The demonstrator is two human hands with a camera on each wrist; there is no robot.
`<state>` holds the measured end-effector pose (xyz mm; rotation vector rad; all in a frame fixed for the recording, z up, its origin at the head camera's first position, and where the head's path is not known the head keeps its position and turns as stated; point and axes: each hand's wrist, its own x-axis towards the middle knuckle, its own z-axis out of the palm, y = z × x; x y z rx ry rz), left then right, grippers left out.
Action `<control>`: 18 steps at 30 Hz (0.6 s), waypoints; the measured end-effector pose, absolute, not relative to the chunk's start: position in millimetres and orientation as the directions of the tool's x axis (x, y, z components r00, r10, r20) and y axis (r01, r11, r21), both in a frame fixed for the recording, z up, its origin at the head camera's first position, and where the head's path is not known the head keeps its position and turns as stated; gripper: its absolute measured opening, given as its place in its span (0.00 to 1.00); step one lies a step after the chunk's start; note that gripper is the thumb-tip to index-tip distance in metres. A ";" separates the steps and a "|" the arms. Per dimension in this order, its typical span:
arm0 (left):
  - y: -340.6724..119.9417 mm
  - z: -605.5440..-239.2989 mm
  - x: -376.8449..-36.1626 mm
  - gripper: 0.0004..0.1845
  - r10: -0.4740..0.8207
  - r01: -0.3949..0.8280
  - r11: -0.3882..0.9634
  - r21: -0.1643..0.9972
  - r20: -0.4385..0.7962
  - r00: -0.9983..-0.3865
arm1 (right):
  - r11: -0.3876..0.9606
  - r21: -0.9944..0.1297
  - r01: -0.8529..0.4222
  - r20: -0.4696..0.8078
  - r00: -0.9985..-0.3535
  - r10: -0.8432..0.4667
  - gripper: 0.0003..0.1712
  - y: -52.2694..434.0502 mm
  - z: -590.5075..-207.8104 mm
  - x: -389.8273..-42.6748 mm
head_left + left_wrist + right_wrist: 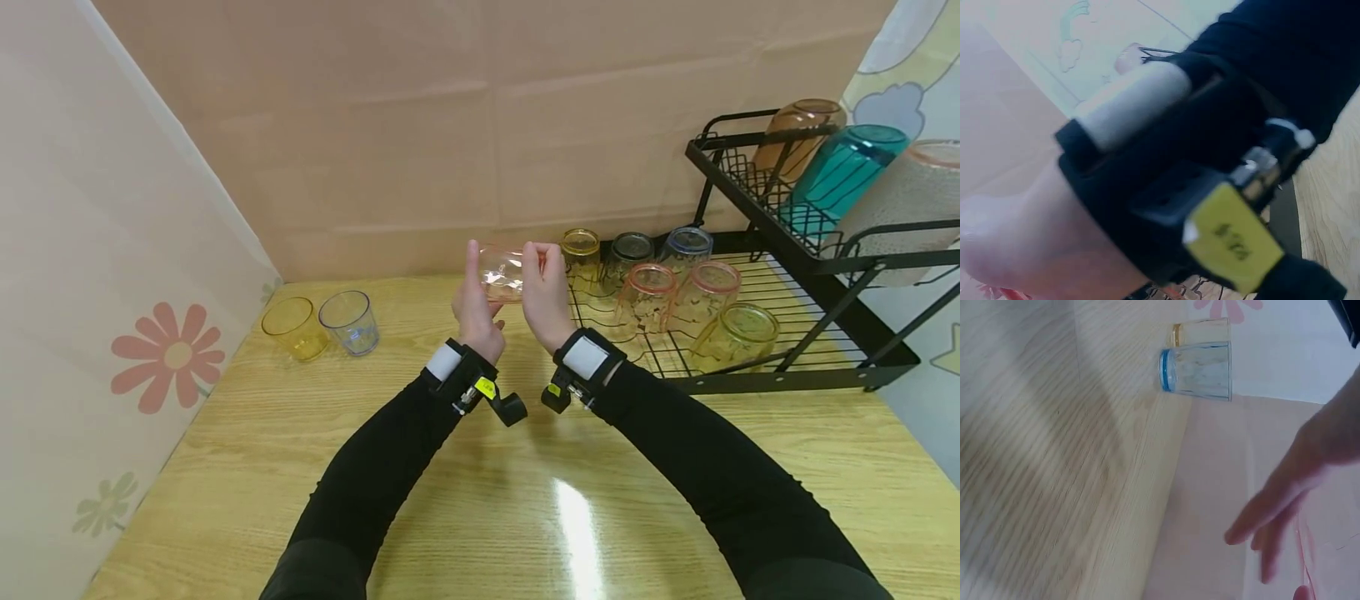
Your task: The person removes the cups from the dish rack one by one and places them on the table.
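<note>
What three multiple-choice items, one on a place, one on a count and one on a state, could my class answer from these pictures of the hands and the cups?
1. Where is the pink cup?
A. on the rack's top shelf
B. between both hands above the table
C. beside the yellow cup

2. How many cups stand at the table's left, by the wall?
A. two
B. four
C. none

3. How is the pink cup oriented?
A. upright
B. upside down on the table
C. on its side

Answers:
1 B: left hand and right hand hold it aloft.
2 A: yellow cup, clear cup.
3 C: its ends face the palms.
</note>
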<state>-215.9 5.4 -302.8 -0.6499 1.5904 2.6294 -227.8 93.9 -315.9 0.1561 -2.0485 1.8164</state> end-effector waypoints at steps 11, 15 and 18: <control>-9.1 -313.1 -221.7 0.29 -0.285 -0.141 -0.568 0.811 -0.354 -0.891 | 0.176 -0.906 -0.384 0.399 -0.915 0.058 0.16 82.4 -323.3 -229.2; -20.7 -321.7 -224.5 0.33 -0.290 -0.142 -0.498 0.855 -0.319 -0.902 | 0.272 -0.896 -0.352 0.344 -0.936 -0.077 0.17 88.5 -321.9 -228.5; -32.5 -329.5 -225.8 0.40 -0.275 -0.138 -0.402 0.905 -0.263 -0.925 | 0.428 -0.837 -0.341 0.277 -0.939 -0.206 0.21 97.5 -318.5 -225.6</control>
